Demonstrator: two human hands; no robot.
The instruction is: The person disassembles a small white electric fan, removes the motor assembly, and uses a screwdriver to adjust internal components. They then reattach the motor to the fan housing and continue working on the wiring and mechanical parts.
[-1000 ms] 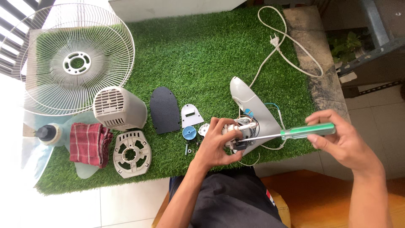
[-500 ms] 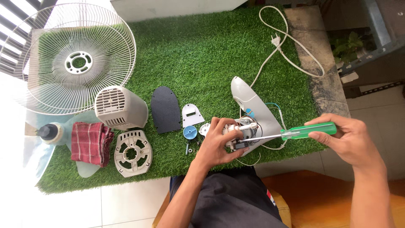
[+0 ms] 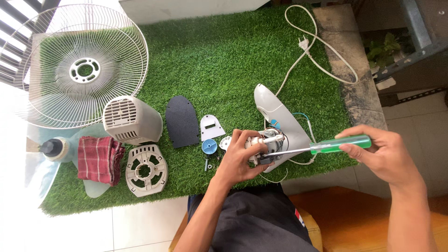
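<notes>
Screwdriver tip now seated in the fan motor

The right hand (image 3: 387,156) pinching the green screwdriver (image 3: 317,148) has dropped slightly, shaft levelling; the left hand (image 3: 240,161) stays clasped around the motor (image 3: 266,142).

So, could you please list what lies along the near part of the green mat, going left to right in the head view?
Bottle → red checked cloth → round vented cover → blue knob → left hand → fan motor → green-handled screwdriver → right hand.

I see no packages, signs or screens here. The nearest thing to a label is a small red and white patch (image 3: 298,216) on my dark shorts, just below the fan motor (image 3: 265,145) I'm holding.
</notes>
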